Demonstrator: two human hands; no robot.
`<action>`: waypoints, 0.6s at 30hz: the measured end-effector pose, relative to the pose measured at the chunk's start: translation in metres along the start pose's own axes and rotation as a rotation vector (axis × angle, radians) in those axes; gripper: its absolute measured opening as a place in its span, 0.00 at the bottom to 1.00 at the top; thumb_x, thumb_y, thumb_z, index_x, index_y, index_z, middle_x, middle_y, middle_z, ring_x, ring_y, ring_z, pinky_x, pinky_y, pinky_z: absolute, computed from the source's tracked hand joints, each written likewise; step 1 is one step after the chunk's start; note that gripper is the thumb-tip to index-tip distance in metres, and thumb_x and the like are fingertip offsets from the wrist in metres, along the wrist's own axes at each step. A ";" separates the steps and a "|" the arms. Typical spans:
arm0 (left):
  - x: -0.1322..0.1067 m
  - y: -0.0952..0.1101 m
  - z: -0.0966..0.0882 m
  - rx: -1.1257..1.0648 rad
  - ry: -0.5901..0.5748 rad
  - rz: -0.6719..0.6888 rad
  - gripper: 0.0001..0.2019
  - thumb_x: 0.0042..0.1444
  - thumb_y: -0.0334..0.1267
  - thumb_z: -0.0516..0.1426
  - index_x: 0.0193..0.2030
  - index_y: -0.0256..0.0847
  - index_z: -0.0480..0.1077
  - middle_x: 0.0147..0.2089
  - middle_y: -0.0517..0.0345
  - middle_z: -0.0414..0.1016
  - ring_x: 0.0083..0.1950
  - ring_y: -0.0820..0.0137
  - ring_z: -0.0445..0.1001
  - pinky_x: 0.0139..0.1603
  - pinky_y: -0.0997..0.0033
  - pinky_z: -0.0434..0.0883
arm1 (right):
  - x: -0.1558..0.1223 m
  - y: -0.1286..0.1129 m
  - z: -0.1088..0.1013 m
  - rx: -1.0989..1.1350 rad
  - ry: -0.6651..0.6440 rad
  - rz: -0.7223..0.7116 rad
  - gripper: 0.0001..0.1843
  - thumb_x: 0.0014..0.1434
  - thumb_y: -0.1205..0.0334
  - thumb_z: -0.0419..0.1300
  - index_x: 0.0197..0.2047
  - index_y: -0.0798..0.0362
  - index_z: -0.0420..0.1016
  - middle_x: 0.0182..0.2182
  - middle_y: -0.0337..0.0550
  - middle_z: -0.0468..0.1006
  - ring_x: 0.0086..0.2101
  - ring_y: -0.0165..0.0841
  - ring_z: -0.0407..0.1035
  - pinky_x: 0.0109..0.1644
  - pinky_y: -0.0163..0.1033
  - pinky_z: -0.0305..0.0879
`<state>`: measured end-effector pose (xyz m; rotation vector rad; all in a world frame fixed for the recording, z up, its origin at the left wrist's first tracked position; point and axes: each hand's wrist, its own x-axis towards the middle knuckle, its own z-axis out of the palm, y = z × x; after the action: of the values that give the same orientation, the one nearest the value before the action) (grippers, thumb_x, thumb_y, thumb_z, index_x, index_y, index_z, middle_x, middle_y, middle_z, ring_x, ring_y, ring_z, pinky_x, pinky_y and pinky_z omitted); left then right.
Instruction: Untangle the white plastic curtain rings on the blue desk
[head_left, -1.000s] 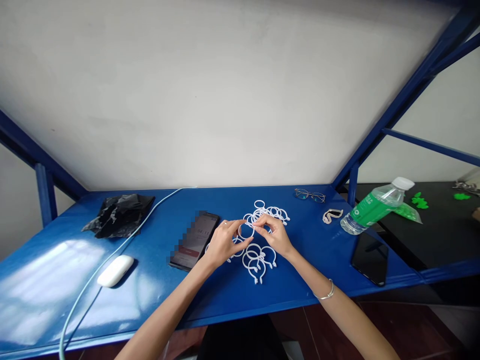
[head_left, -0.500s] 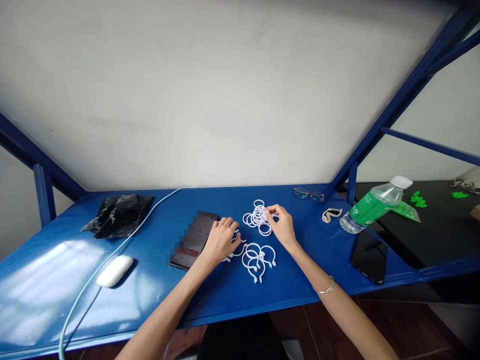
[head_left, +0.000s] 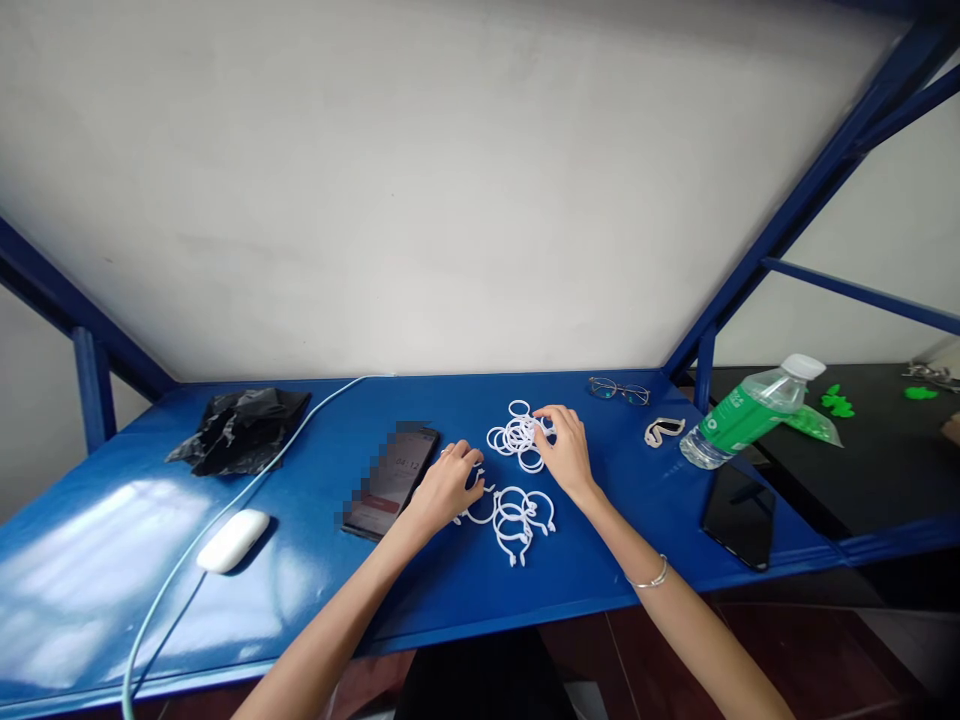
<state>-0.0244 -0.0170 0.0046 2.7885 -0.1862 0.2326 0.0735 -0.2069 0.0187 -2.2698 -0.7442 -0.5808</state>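
Note:
White plastic rings lie in two groups on the blue table (head_left: pixel 300 560). The far pile of closed rings (head_left: pixel 516 436) sits under the fingertips of my right hand (head_left: pixel 566 452), which touches its right side. The near group of open rings (head_left: pixel 514 518) lies in front of both hands. My left hand (head_left: pixel 444 485) rests on the table with curled fingers beside a dark phone (head_left: pixel 390 480), touching the left rings of the near group. Whether either hand pinches a ring I cannot tell.
A black plastic bag (head_left: pixel 240 428) lies at the back left, a white mouse-like case (head_left: pixel 232 540) and a pale cable (head_left: pixel 225 500) to the left. Glasses (head_left: pixel 619 390), a small beige item (head_left: pixel 664 431), a green-labelled bottle (head_left: pixel 750 412) and a second phone (head_left: pixel 739 514) are at the right.
One second ago both hands held one ring together above the table. My right hand has carried it back to the far pile, and my left hand has dropped to the near rings.

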 end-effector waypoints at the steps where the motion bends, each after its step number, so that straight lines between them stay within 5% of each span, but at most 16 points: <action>1: 0.000 -0.001 0.001 -0.017 0.011 0.004 0.10 0.55 0.31 0.54 0.45 0.38 0.68 0.44 0.50 0.69 0.43 0.62 0.72 0.47 0.62 0.69 | 0.000 -0.003 0.000 0.024 -0.004 -0.034 0.08 0.58 0.68 0.53 0.40 0.51 0.70 0.41 0.45 0.75 0.43 0.40 0.66 0.45 0.45 0.59; 11: 0.004 -0.003 -0.003 -0.291 0.060 -0.031 0.12 0.60 0.27 0.45 0.42 0.40 0.68 0.38 0.53 0.75 0.35 0.69 0.75 0.32 0.74 0.68 | -0.006 -0.018 0.002 0.195 -0.247 -0.314 0.09 0.56 0.71 0.56 0.41 0.50 0.71 0.39 0.43 0.75 0.45 0.39 0.65 0.51 0.47 0.61; 18: 0.006 0.002 -0.015 -0.514 0.136 -0.048 0.09 0.60 0.33 0.46 0.42 0.40 0.66 0.28 0.59 0.73 0.27 0.71 0.73 0.30 0.74 0.69 | -0.009 -0.024 -0.001 0.302 -0.390 -0.358 0.12 0.59 0.65 0.57 0.48 0.48 0.69 0.43 0.46 0.74 0.47 0.40 0.66 0.51 0.49 0.64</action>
<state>-0.0209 -0.0147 0.0201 2.2567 -0.1237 0.3111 0.0514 -0.1957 0.0249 -1.9969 -1.3511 -0.1598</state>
